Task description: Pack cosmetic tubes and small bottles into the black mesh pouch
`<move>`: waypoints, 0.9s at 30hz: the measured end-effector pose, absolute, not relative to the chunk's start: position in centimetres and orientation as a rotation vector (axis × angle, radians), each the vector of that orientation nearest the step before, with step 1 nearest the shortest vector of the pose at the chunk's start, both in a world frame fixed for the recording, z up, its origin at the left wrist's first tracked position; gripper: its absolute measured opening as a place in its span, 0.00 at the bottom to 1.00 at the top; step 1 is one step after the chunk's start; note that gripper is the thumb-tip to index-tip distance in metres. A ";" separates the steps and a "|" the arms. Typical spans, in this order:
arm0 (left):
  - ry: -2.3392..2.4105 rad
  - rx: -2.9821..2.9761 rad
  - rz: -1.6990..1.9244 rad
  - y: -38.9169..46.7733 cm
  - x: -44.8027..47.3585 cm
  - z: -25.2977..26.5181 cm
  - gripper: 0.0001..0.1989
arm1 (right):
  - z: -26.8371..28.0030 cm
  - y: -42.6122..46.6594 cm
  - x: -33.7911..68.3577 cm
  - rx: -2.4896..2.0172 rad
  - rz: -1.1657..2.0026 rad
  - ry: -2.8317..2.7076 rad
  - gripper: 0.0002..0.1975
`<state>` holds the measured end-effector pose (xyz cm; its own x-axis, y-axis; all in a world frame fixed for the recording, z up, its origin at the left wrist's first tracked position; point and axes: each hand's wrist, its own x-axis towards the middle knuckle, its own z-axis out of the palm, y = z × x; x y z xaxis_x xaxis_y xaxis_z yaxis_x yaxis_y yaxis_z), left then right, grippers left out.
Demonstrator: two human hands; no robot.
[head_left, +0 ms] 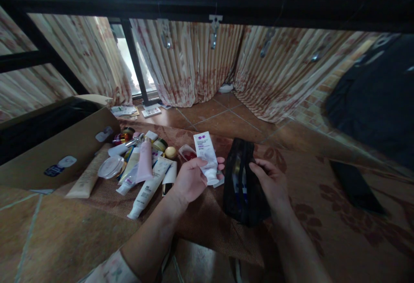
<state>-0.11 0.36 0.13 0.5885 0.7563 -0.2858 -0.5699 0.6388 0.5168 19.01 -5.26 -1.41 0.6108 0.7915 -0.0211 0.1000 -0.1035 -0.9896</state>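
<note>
My left hand (190, 178) grips a white squeeze tube (203, 147) with purple print, its cap end toward me. Just right of it, a black mesh pouch (231, 188) rests on the brown cloth, its long opening showing a few items inside, one blue and white. The fingers of my right hand (268, 179) pinch the pouch's right edge. To the left lies a pile of cosmetics: a pink tube (145, 160), a white tube (150, 188), a beige tube (90, 173) and a round clear-lidded container (111, 167). A small container with red contents (187, 152) sits behind my left hand.
A cardboard box (87, 140) with black lining stands at the left. A dark phone-like slab (355, 186) lies on the cloth (307, 175) at the right. A black metal rail (194, 7) with hanging clips crosses above, before striped curtains (194, 67).
</note>
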 end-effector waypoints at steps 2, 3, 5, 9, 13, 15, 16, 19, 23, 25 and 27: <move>0.466 0.462 0.781 0.2 -0.1 -0.2 0.19 | -1.4 -5.3 19.0 -1.593 0.689 -0.766 0.18; 0.443 0.492 0.775 0.1 -0.1 -0.3 0.21 | -1.3 -5.3 18.9 -1.596 0.687 -0.766 0.17; 0.405 0.541 0.763 -0.1 -0.1 -0.5 0.24 | -1.1 -5.3 18.9 -1.604 0.692 -0.758 0.17; 0.364 0.632 0.713 -0.4 -0.2 -0.3 0.22 | -0.7 -5.3 18.7 -1.615 0.708 -0.723 0.16; 0.318 0.699 0.656 -0.6 -0.4 0.2 0.21 | -0.8 -5.3 18.8 -1.643 0.656 -0.762 0.16; 0.290 0.723 0.651 -0.6 -0.5 0.2 0.21 | -0.9 -5.3 18.9 -1.640 0.636 -0.780 0.18; 0.281 0.732 0.653 -0.6 -0.5 0.2 0.21 | -1.0 -5.3 18.9 -1.636 0.630 -0.786 0.19; 0.273 0.754 0.665 -0.6 -0.4 0.1 0.20 | -1.2 -5.3 19.0 -1.635 0.609 -0.806 0.20; 0.289 0.775 0.697 -0.7 -0.2 0.1 0.20 | -1.3 -5.3 19.1 -1.632 0.600 -0.825 0.21; 0.307 0.787 0.719 -0.8 -0.1 0.1 0.19 | -1.3 -5.3 19.1 -1.619 0.605 -0.822 0.21; 0.329 0.807 0.743 -0.9 0.1 0.2 0.19 | -1.3 -5.3 19.0 -1.611 0.614 -0.811 0.20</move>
<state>0.07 -0.86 0.22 0.7048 0.7094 0.0069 -0.4718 0.4615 0.7513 19.03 -5.27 -1.33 0.6211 0.7827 0.0402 0.1736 -0.0874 -0.9809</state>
